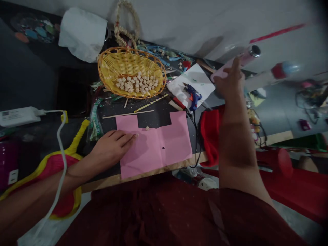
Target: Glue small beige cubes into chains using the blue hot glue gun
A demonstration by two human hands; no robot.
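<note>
My left hand [112,145] rests on a pink sheet of paper [143,153] with a notch in its top edge and a crease down the middle. Its thumb and fingertips are closed on a small pale piece [136,136]. A similar piece [147,128] lies at the notch. Stretched out to the far right, my right hand [230,78] is wrapped round a pink flask [247,56] with a silver cap. A blue glue gun [193,97] lies on a white sheet [202,77] between the hands.
Behind the paper stands a yellow wicker basket [110,70] with many pale pieces. Thin sticks [128,114], a red cloth [210,133] and pliers [179,102] lie around. A white cable [60,136] crosses above my left forearm. A red chair [289,191] is at right.
</note>
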